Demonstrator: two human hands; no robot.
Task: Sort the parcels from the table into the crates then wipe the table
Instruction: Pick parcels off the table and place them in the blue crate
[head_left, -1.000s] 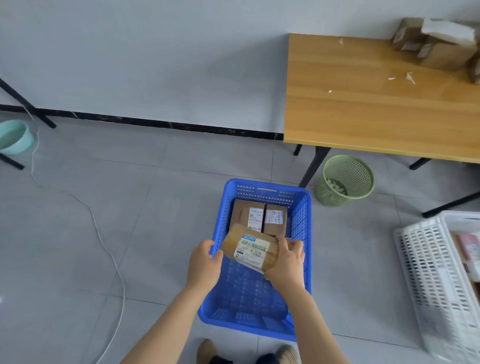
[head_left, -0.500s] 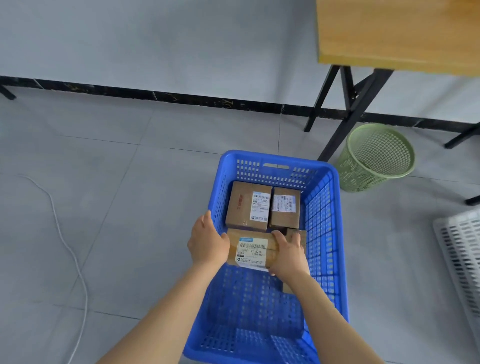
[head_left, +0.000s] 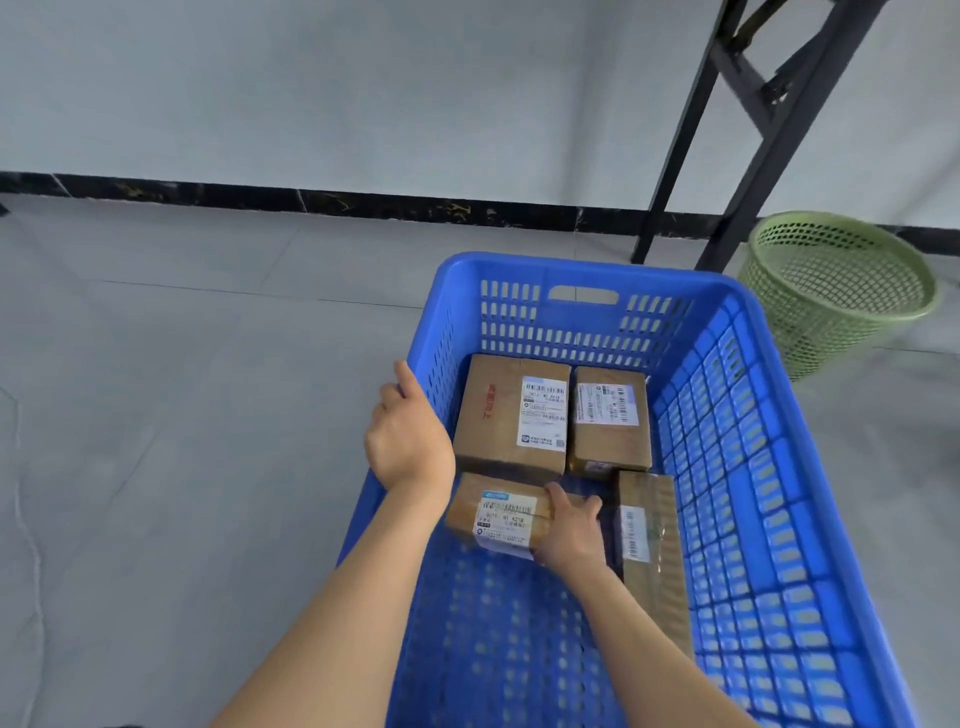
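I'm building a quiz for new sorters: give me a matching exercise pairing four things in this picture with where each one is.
Things:
1. left hand
2. right hand
3. green mesh wastebasket
4. tall brown cardboard parcel with white label

Places:
A. on the floor, right of the blue plastic crate
B. inside the crate, right of the right hand
C. at the crate's left wall
D. on the small labelled parcel

Pairs: 1-C, 2-D, 3-A, 4-B

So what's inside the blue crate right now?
Four brown parcels in the blue crate: two labelled boxes at the back, one under the right hand, one alongside. The arms hide part of the floor.
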